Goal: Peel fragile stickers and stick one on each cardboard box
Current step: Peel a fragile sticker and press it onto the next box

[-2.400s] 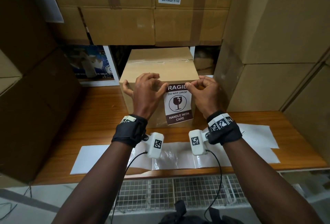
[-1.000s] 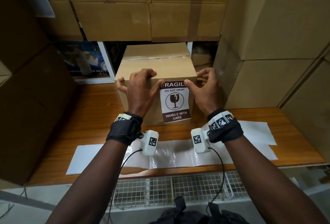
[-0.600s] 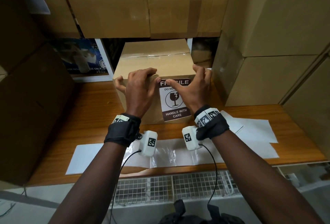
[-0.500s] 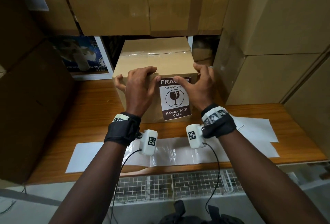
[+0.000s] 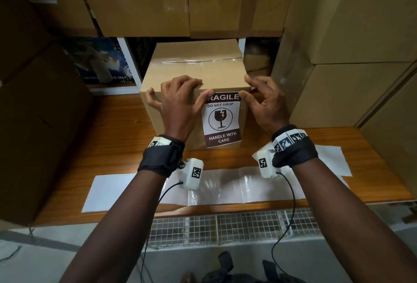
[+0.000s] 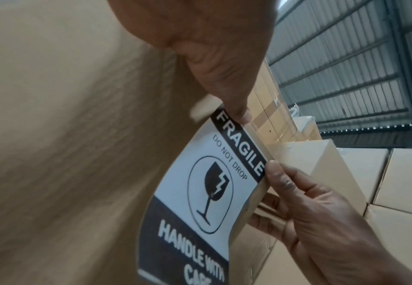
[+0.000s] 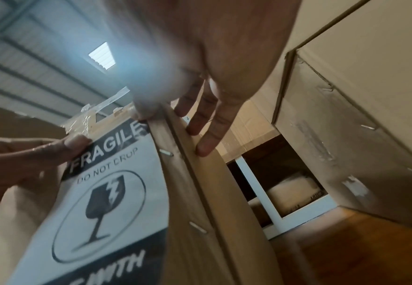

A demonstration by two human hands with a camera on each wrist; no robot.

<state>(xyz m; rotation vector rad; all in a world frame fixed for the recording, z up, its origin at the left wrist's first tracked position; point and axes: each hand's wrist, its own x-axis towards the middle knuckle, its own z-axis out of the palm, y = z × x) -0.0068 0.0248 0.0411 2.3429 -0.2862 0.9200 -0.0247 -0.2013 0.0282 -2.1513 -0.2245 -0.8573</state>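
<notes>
A small cardboard box (image 5: 194, 68) stands on the wooden table (image 5: 112, 147). A FRAGILE sticker (image 5: 222, 120) lies flat on its front face, towards the right. My left hand (image 5: 180, 102) lies over the box's front top edge, and its thumb (image 6: 226, 92) presses the sticker's (image 6: 212, 192) top left corner. My right hand (image 5: 261, 102) is at the box's right front corner. Its thumb touches the sticker's (image 7: 102, 192) top right corner, and its fingers (image 7: 207, 135) rest nearly straight on the box's right side (image 7: 200, 192).
A strip of glossy backing paper (image 5: 225, 188) and white sheets (image 5: 329, 158) lie on the table's near part. Large cartons rise at the left (image 5: 33, 125), at the right (image 5: 349, 79) and behind above (image 5: 180, 0). A wire mesh shelf (image 5: 225, 226) sits below the table edge.
My right hand slid left across the top of the sticker and then back to its top right corner at the box edge. The left hand stayed on the box, and the sticker stayed in place.
</notes>
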